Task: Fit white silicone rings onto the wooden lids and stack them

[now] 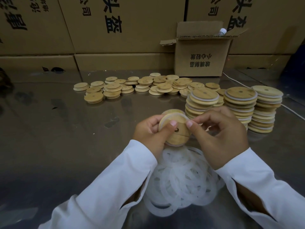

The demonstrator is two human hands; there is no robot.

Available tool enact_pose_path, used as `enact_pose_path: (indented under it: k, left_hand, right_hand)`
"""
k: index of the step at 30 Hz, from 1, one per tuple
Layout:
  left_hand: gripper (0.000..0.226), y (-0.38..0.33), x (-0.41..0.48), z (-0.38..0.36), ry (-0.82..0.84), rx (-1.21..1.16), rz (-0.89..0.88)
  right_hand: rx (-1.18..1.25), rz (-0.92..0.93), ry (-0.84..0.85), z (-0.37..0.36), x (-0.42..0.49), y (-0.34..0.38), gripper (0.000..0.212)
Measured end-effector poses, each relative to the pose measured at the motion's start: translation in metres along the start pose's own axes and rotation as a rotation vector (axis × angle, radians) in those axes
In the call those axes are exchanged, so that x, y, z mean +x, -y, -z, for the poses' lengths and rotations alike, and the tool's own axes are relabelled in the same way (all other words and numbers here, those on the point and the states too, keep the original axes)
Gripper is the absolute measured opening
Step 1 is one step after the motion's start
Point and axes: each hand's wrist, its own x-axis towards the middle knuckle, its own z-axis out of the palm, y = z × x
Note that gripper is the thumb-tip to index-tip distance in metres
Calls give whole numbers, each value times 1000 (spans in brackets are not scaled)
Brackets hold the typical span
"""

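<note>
The wooden lid [175, 129] sits just below the middle of the frame, tilted up toward me and held off the desk [66, 138] between both hands. My left hand [148, 132] grips its left edge, thumb pressed on the face beside the small hole. My right hand [221, 138] pinches the right rim, where the white silicone ring [177, 114] wraps the lid. I judge the fitting is under way: the ring shows along the top and bottom edges, and the right side needs seating.

Next I would press it home all round. Then I would lay the lid flat and centred on one of the finished stacks [239, 104] at middle right, which lean a little.

Loose rings [181, 179] are heaped under my wrists, and bare lids [132, 87] are spread across the middle.

In the upper right an open cardboard box [201, 58] holds a plastic bottle [222, 31]; whatever else is in it is hidden. The big cartons [115, 30] along the top are closed.
</note>
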Motion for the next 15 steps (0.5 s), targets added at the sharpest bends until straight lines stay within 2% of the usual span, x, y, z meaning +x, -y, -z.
enact_pose_path:
  k: [8, 15]
  left_hand:
    - [14, -10, 3, 9, 81, 126, -64]
    - [15, -10, 3, 10, 93, 57, -11]
  right_hand:
    - [209, -213, 164, 9, 9, -1, 13]
    - [287, -202, 218, 8, 9, -1, 12]
